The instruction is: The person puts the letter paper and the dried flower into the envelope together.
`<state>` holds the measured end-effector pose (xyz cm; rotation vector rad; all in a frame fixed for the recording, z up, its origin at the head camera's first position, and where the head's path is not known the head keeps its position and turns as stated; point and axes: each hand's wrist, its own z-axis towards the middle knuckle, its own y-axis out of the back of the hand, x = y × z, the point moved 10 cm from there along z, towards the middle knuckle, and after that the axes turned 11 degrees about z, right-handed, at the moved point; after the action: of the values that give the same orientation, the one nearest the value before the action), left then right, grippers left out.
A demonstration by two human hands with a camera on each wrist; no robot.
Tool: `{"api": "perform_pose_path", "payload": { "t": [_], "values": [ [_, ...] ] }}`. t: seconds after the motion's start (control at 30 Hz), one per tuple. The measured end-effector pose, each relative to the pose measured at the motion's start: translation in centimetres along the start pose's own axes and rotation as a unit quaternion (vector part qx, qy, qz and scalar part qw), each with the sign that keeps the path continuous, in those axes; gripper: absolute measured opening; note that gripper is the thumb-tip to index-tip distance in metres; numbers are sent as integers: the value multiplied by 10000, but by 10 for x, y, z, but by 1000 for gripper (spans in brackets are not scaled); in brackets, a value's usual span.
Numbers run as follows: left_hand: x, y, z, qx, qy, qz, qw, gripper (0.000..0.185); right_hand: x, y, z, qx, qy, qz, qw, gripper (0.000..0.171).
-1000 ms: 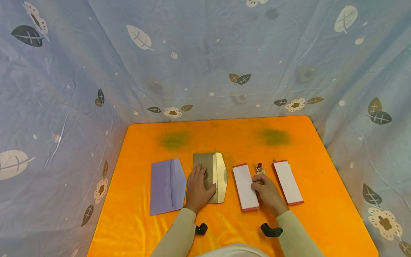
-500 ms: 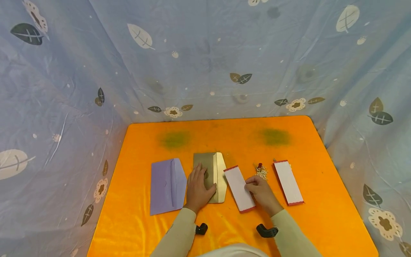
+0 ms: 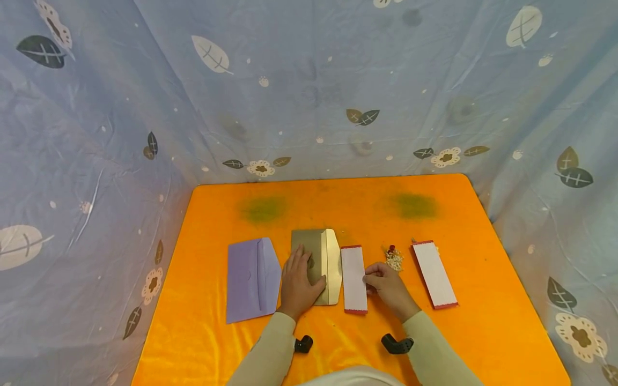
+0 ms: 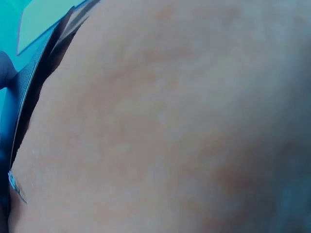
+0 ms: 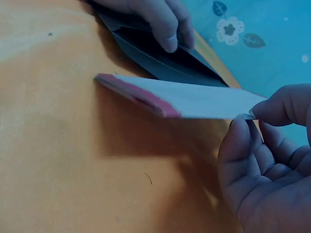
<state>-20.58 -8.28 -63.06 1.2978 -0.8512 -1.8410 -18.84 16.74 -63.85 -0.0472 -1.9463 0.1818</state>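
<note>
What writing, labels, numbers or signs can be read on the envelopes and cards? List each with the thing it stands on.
None can be read.
Gold envelope under the left hand: no print visible.
Purple envelope: plain.
White card pinched by the right hand: blank, red-edged.
Second white card: blank.
Backdrop cloth: only leaf and flower patterns.

Glossy gold paper envelope [image 3: 319,257]; matt lilac paper envelope [image 3: 251,279]; matt white red-edged card [image 3: 354,277]; smooth, faintly shiny orange tabletop [image 3: 483,332].

Orange worktop [image 3: 217,343]; lilac envelope [image 3: 246,281]; gold envelope [image 3: 318,246]; white, red-edged cards [image 3: 354,279]; blue leaf-and-flower-print backdrop [image 3: 309,91].
</note>
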Motion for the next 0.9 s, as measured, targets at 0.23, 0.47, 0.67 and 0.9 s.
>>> {"api": "perform_pose_path", "payload": {
  "t": [0.23, 0.47, 0.67, 0.9],
  "values": [
    [3, -3, 0, 83, 34, -47, 9999, 73, -3, -1, 4, -143, -119, 94, 9998, 19],
    [3, -2, 0, 75, 19, -54, 10000, 73, -5, -3, 10, -227, -98, 90, 9997, 20],
    [1, -2, 0, 36, -6, -100, 9999, 72, -2, -3, 13, -267, -40, 175, 9995, 19],
    [0, 0, 0, -147, -115, -64, 9998, 73, 6, -2, 12, -275, -7, 216, 9994, 25]
  ]
}}
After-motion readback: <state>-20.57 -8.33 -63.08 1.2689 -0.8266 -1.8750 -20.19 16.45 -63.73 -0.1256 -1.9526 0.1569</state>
